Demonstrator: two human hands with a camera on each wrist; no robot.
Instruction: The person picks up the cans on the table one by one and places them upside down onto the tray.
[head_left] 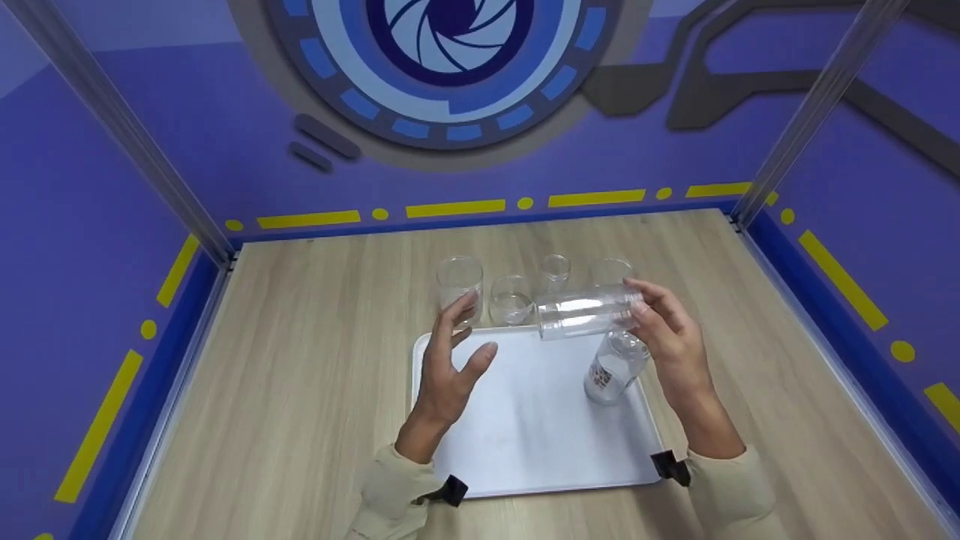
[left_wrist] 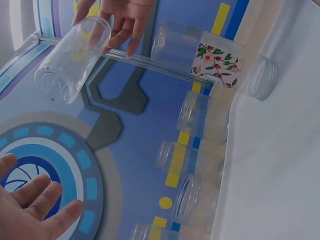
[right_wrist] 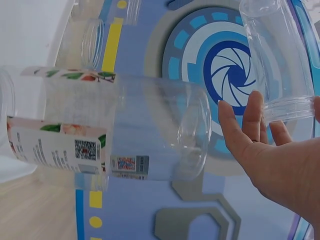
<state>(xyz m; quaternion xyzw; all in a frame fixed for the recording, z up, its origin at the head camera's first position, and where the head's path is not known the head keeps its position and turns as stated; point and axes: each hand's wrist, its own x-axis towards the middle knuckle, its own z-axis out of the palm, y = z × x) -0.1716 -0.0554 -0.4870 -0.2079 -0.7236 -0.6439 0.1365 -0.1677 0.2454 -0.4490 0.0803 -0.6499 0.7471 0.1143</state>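
My right hand [head_left: 675, 345] grips a clear jar [head_left: 581, 315] by its threaded mouth end. The jar is held nearly level above the back of a white tray [head_left: 525, 427], its closed base towards my left hand [head_left: 446, 379]. That left hand hovers over the tray's left side, fingers apart, holding nothing. Mouth down on the tray's right side stands another clear jar [head_left: 611, 371], partly behind the right hand in the head view. Its flowered label [left_wrist: 218, 60] shows in the left wrist view, and a printed code [right_wrist: 86, 149] in the right wrist view.
Several clear containers stand behind the tray: a tall one [head_left: 459, 274], a short wide one [head_left: 511, 300], a narrow one [head_left: 556, 271] and one [head_left: 611, 270] partly hidden by the held jar. Blue-purple panels [head_left: 187, 135] enclose the wooden table [head_left: 300, 375] at the back and sides.
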